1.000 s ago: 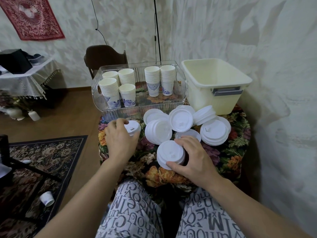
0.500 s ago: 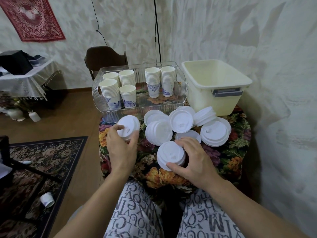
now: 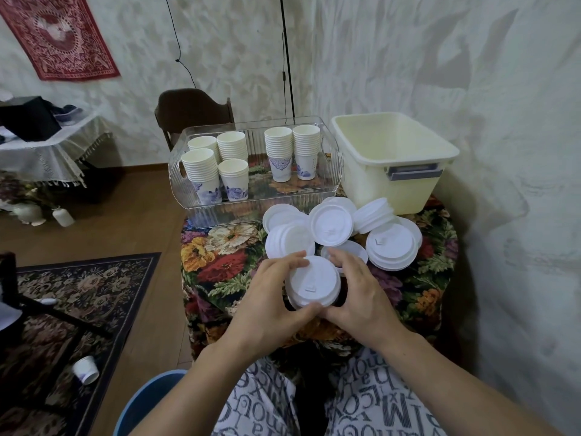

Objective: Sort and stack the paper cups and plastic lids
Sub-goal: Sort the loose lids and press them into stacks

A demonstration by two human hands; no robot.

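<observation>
Head view. Both hands now meet at one short stack of white lids (image 3: 314, 286) near the front edge of the bench (image 3: 220, 262), which wears a floral cloth. Left hand (image 3: 270, 297) curls round the stack's left side, fingertips on the far rim, thumb on the near rim. Half a second ago this hand was off to the left, holding a lid up by itself near the clear tray; that lid is no longer there, and the hand has come across to the stack. Right hand (image 3: 358, 294) grips the right side of the same stack, fingers arched over the far rim, thumb at the near rim touching the left thumb. It held this stack before as well and sits much where it did.

Other lid piles (image 3: 330, 225) lie unchanged just behind the hands, overlapping one another; a larger pile (image 3: 390, 247) sits to the right. Behind them the clear tray (image 3: 220, 212) holds six stacks of paper cups (image 3: 201, 174), upright, four at left and two at right. Cream tub (image 3: 393, 165) stands beside the tray on the right. One stray cup (image 3: 85, 369) lies on its side on the rug (image 3: 78, 287), lower left
</observation>
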